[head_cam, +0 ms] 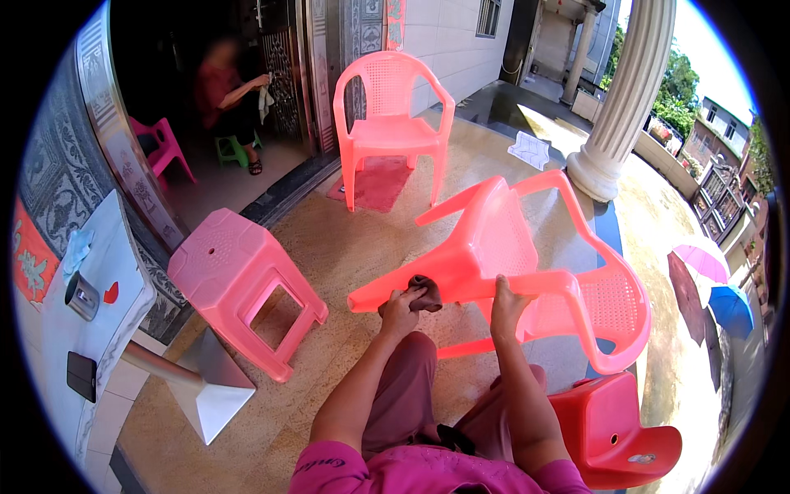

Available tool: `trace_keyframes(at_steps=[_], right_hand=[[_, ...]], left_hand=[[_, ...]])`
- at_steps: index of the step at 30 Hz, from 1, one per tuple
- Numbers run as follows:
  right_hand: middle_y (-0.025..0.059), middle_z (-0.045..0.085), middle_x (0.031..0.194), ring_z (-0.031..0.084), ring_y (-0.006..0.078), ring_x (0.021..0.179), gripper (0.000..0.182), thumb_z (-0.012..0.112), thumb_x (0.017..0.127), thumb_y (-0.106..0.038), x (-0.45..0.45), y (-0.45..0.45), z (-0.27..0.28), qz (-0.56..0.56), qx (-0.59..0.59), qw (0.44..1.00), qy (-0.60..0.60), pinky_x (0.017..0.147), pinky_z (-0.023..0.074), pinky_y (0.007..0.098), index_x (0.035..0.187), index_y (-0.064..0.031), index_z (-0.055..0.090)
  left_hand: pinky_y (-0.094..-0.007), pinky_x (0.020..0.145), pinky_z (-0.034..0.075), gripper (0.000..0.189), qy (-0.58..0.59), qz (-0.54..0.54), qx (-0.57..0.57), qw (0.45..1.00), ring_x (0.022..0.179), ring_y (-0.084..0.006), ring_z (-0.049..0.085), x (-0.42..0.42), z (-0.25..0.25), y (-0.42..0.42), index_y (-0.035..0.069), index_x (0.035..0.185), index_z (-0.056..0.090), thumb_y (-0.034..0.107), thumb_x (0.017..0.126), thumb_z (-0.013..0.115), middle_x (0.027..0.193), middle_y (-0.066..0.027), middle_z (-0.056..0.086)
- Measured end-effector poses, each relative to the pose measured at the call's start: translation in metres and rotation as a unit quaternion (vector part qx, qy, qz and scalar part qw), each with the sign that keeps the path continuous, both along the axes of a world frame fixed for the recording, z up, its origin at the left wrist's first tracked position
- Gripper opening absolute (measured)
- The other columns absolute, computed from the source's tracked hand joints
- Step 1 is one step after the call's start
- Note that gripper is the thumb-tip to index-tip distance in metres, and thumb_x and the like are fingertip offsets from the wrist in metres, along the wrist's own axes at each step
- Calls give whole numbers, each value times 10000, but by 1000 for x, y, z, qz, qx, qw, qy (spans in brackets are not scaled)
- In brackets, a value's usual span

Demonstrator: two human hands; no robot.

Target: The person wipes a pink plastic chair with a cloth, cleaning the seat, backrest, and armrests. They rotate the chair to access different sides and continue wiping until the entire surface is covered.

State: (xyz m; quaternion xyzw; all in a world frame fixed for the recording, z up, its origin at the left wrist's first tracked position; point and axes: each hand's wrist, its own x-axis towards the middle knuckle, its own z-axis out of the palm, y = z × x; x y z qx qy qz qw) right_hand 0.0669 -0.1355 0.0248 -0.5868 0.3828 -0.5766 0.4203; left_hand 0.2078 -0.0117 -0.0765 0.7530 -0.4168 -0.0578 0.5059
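A pink plastic armchair (503, 234) lies tipped on its back in front of me, its seat facing right and its legs pointing left. My left hand (401, 312) presses a dark brown cloth (427, 295) against one of its legs. Further right, my right hand (509, 309) grips the same chair where the armrest meets the seat edge. The right thumb shows on top; the other fingers are mostly hidden.
An upright pink armchair (395, 133) stands beyond, over a red mat (386, 185). Left are a pink stool (216, 259) and a marble-topped table (117, 247) with a metal cup (82, 296). A red plastic child's seat (611, 426) is at right. A person (225, 92) sits in the doorway.
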Motion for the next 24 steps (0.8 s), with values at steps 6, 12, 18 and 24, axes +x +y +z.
trace_keyframes(at_steps=[6, 12, 18, 24], right_hand=[[190, 352, 1211, 412, 241, 1099, 666, 641, 827, -135, -8, -6, -6, 36, 2, 999, 1, 981, 328, 373, 1302, 86, 230], [168, 377, 1197, 428, 226, 1079, 655, 630, 832, -111, -4, 1, -1, 4, 11, 1000, 12, 982, 336, 364, 1318, 67, 227], [178, 355, 1242, 401, 234, 1122, 663, 620, 839, -110, -15, -9, -9, 9, -2, 999, 36, 1013, 299, 367, 1340, 81, 230], [198, 315, 1280, 377, 261, 1156, 672, 619, 841, -123, -15, -11, -7, 20, -18, 997, 74, 1029, 279, 368, 1346, 79, 225]], left_hand=[[-355, 942, 440, 416, 54, 85, 22, 995, 1088, -309, 548, 29, -79, 21, 125, 1161, 644, 26, 763, 576, 1159, -140, 591], [-368, 916, 445, 466, 140, 129, 105, 976, 1072, -317, 569, 65, -147, 43, 83, 1200, 611, 34, 740, 547, 1176, -180, 581], [-393, 891, 452, 471, 187, 147, 124, 963, 1061, -324, 576, 50, -117, 43, 26, 1195, 596, 39, 732, 506, 1162, -165, 612], [-400, 850, 464, 441, 22, 141, 167, 976, 845, -390, 554, 14, -86, 25, 60, 1148, 636, 60, 721, 524, 1096, -113, 645]])
